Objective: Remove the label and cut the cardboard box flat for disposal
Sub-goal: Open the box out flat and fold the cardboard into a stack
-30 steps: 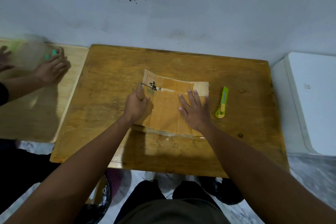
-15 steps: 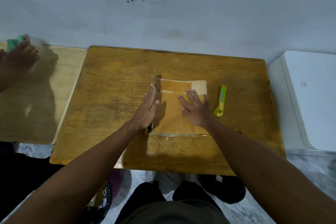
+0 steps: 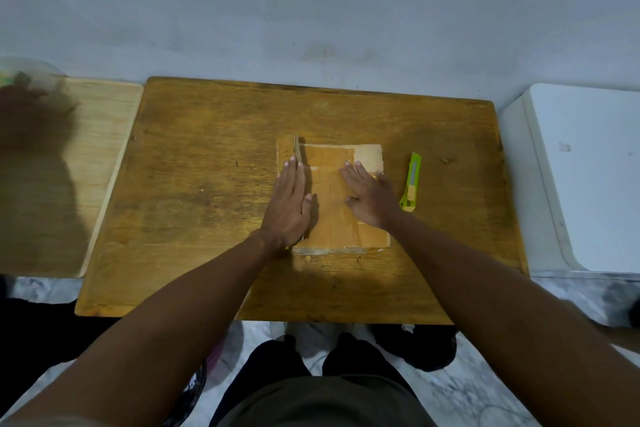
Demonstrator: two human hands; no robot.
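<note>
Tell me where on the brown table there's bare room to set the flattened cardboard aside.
Widest bare patch: the brown table between its left edge and the left hand. The strip from the cardboard back to the wall is also free, as is the front edge. Crowded: the right side, where the green cutter lies just beyond the right hand.

We press the flattened cardboard box (image 3: 334,198) onto the wooden table (image 3: 207,184) with both palms: our left hand (image 3: 288,204) flat along its left edge, our right hand (image 3: 370,196) spread on top. A green utility knife (image 3: 411,181) lies just right of it.
</note>
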